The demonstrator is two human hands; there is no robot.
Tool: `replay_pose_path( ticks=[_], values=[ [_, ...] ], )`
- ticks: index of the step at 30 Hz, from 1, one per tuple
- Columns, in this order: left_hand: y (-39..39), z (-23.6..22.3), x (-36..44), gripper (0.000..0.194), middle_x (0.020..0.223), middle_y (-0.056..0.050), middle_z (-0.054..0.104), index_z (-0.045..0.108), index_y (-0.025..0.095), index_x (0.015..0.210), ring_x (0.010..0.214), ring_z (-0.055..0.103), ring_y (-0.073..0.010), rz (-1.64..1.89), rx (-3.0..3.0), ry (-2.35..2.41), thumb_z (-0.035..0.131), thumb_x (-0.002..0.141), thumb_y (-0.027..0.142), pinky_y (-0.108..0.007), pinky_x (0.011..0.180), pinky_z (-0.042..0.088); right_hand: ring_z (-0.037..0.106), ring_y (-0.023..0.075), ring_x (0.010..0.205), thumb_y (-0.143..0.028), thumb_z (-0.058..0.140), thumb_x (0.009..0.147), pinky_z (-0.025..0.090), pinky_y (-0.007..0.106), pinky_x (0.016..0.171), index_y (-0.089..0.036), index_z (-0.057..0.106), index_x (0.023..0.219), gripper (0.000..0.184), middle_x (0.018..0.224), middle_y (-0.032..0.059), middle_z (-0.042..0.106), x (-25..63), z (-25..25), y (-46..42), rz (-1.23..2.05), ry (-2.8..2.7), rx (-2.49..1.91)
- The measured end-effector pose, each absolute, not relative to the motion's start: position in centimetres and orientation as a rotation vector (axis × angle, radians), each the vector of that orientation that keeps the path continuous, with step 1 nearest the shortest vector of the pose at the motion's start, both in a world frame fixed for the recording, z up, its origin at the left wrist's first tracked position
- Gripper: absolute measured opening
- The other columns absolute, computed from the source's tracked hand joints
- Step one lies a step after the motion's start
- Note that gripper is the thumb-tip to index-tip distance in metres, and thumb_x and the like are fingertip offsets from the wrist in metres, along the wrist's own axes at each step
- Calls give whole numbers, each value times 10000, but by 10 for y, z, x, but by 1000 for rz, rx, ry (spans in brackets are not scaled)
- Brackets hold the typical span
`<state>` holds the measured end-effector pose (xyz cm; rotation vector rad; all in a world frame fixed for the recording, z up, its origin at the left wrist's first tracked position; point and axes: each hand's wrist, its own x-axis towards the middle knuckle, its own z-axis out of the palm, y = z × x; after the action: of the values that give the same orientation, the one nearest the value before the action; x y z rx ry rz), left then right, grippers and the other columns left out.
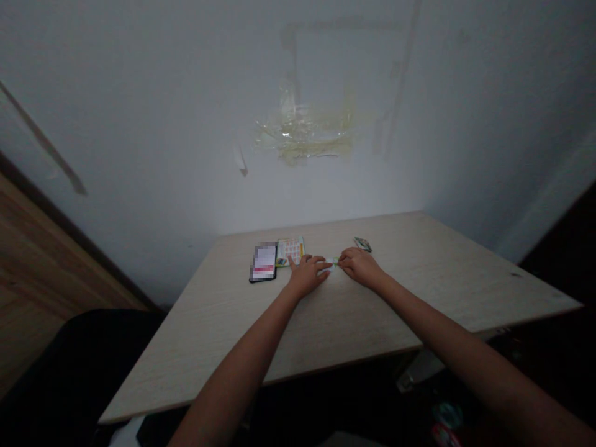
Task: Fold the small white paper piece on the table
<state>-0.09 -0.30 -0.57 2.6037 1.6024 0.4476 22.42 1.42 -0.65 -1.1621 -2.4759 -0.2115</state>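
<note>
A small white-and-green piece of paper lies on the table between my two hands; most of it is covered by fingers. My left hand rests flat with fingers stretched out, its fingertips on the paper's left part. At the paper's right end, my right hand has its fingers bent together, pinching the edge. Just beyond my left hand is a printed colourful sheet or booklet, partly under its fingers. A small dark green printed packet or card lies behind my right hand.
A phone with a lit, blurred screen lies left of the booklet. The pale wooden table meets a wall bearing old clear tape. A black chair-like shape stands at the left.
</note>
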Motion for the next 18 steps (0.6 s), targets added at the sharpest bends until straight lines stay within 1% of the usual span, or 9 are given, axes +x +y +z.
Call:
replay_pose_path(
  ticks=[7, 18],
  values=[
    [-1, -7, -2, 325, 1429, 51, 572, 618, 503, 1259, 1369, 376, -347, 454, 2575, 1594, 490, 962, 527, -861, 1021, -18, 574, 227, 1089, -249, 556, 960, 409, 362, 983, -228, 766, 1071, 238, 1061, 71, 720, 223, -8, 11, -197, -2423, -1246],
    [-3, -2, -1, 341, 1459, 60, 544, 606, 507, 1276, 1397, 346, -360, 402, 2530, 1604, 486, 958, 529, -851, 1036, 8, 563, 240, 1117, -246, 554, 948, 414, 385, 980, -226, 778, 1015, 235, 1043, 80, 733, 224, -12, 13, -165, -2346, -1301]
  ],
)
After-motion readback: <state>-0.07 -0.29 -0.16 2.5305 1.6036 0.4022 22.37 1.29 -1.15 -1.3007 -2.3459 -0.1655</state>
